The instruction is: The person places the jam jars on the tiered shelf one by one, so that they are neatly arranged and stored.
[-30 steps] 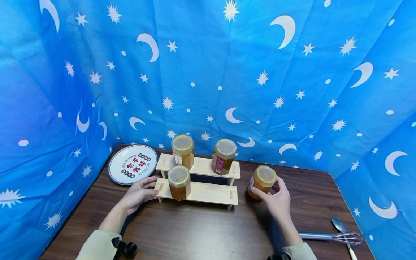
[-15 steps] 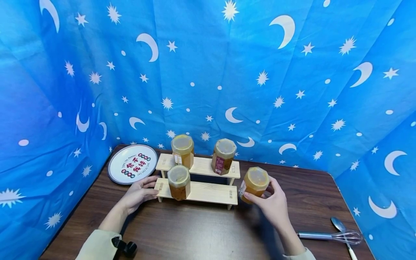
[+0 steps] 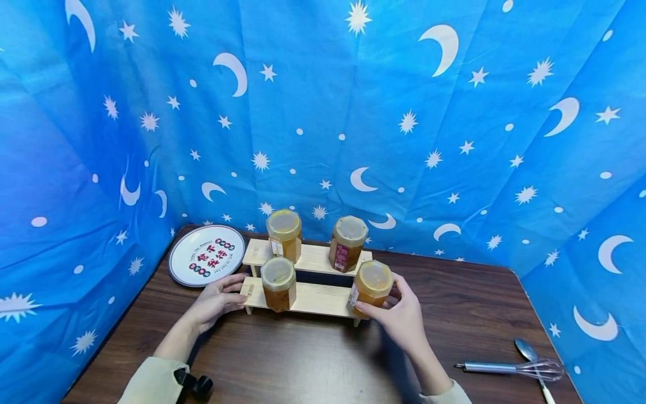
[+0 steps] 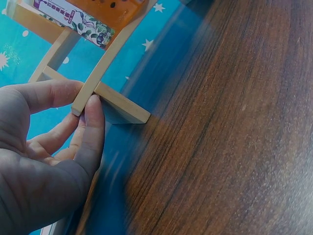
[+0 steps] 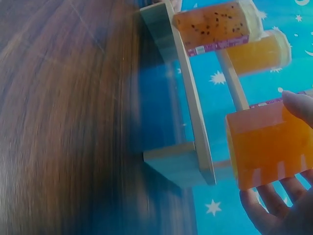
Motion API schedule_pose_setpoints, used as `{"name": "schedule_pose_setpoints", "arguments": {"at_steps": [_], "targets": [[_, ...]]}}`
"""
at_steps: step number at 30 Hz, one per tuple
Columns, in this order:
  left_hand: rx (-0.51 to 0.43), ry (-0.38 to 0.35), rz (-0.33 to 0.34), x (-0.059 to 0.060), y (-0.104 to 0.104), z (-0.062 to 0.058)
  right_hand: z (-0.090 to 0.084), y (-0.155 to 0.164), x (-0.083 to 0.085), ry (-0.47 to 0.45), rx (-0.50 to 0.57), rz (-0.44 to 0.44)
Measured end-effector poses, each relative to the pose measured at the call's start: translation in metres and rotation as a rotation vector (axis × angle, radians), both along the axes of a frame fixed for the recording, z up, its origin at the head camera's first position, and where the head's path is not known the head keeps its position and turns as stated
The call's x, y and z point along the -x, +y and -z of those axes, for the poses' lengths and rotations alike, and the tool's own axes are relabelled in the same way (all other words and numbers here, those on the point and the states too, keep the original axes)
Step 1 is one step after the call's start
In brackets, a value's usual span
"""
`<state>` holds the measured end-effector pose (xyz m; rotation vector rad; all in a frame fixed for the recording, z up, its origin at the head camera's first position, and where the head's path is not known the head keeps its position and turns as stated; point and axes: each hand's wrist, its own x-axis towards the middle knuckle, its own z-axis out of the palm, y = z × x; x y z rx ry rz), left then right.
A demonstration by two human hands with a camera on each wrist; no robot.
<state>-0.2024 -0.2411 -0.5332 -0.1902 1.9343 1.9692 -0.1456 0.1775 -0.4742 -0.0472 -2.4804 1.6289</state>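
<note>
A two-tier wooden display rack stands on the table. My left hand pinches the left end of its lower board; the left wrist view shows thumb and finger on either side of the board end. My right hand grips a hexagonal jar of orange-yellow preserve over the right end of that tier. From the right wrist, the held jar appears slightly tilted near the board. A seeded jar sits at the lower tier's left, and a yellow jar and a maroon-labelled jar occupy the upper tier.
A white plate with red lettering lies behind my left hand. At the right, a whisk overlaps a spoon. Blue star-and-moon cloth hangs along the back and sides of the table.
My right hand has carried the orange-yellow jar leftward from beside the rack to above the lower tier's right end. My left hand keeps its hold on the rack.
</note>
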Motion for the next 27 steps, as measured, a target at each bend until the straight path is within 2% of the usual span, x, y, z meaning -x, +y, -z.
{"name": "schedule_pose_setpoints", "arguments": {"at_steps": [17,27], "targets": [[0.003,0.005,-0.005,0.001,0.000,0.001,0.011,-0.029,0.009,0.012,0.040,-0.044],[-0.006,0.011,0.005,0.000,0.001,0.001,0.014,-0.041,0.011,-0.011,0.064,-0.053]]}}
